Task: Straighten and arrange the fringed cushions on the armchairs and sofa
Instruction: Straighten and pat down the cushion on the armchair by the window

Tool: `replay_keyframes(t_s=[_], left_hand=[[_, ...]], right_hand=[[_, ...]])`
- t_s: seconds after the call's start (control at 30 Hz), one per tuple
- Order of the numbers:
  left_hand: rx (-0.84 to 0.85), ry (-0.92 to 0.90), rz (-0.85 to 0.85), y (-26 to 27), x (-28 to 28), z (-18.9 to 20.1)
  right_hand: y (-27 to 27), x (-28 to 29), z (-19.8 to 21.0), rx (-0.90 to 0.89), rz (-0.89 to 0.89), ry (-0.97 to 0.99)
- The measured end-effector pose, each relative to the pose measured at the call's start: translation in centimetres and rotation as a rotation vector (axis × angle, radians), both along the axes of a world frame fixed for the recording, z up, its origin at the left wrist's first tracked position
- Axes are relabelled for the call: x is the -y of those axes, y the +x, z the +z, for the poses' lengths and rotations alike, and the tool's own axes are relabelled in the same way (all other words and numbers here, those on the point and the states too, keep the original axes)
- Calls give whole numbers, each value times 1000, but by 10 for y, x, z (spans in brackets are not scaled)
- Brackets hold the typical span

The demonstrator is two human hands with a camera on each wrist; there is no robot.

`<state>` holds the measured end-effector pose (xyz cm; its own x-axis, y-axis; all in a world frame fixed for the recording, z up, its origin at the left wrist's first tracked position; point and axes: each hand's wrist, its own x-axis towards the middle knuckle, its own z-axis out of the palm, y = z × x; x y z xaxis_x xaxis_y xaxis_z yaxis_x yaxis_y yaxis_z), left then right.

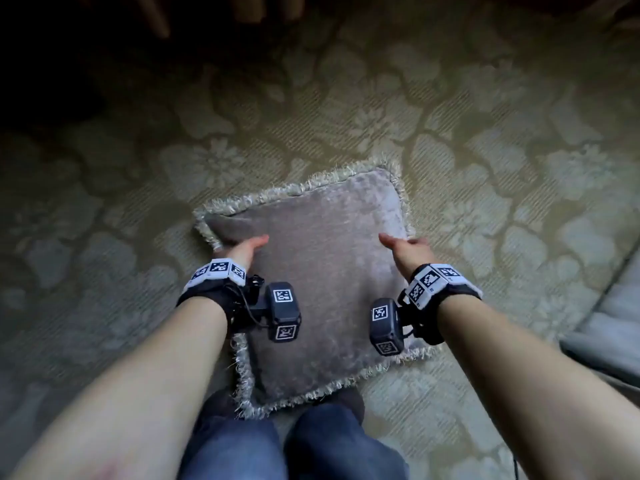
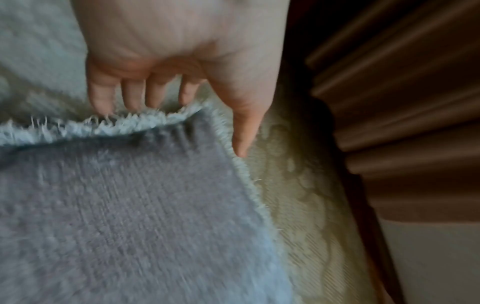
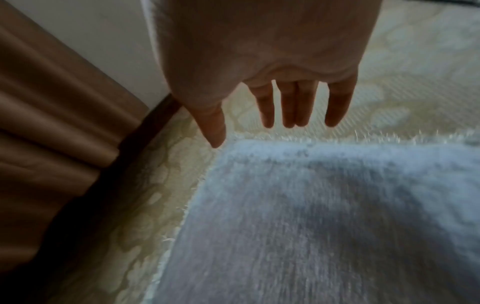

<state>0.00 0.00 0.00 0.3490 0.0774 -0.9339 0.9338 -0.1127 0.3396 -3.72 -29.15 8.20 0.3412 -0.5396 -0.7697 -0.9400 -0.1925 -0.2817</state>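
The cushion (image 1: 311, 278) lies flat on the floral seat (image 1: 450, 133). Left hand (image 1: 242, 251) and right hand (image 1: 408, 252), fingers straight and spread, flank its far corners, holding nothing.

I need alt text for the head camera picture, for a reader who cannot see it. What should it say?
Seen from above, a person's left hand and right hand reach to the two sides of a grey fringed cushion lying on floral-patterned upholstery, fingers relaxed. Both wrists carry marker-covered camera bands, and knees in blue jeans show at the bottom edge.
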Motion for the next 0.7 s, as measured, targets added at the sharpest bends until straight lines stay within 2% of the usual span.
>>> replay_keyframes(t_s=[0.03, 0.1, 0.2, 0.27, 0.37, 0.43, 0.5, 0.6, 0.7], left_hand=[[7, -9, -7, -2, 5, 1], [-33, -44, 17, -4, 6, -27], [-61, -96, 22, -7, 27, -23], [-67, -54, -2, -11, 37, -28], [-133, 141, -77, -21, 41, -39], [-145, 256, -213, -26, 43, -22], [-116, 375, -317, -32, 48, 7], [-95, 452, -344, -38, 53, 49], [59, 493, -439, -34, 66, 116]], right_hand=[[0, -2, -14, 19, -30, -5], [4, -6, -45, 64, -84, -19], [0, -12, -90, 126, -96, -22], [0, -16, -96, 64, 21, -63], [8, -14, -75, -77, 411, -149], [11, -10, -64, -100, 501, -267], [2, -5, -50, -146, 465, -306], [-24, 2, -21, -135, 350, -220], [-59, 10, 32, -100, 187, -175]])
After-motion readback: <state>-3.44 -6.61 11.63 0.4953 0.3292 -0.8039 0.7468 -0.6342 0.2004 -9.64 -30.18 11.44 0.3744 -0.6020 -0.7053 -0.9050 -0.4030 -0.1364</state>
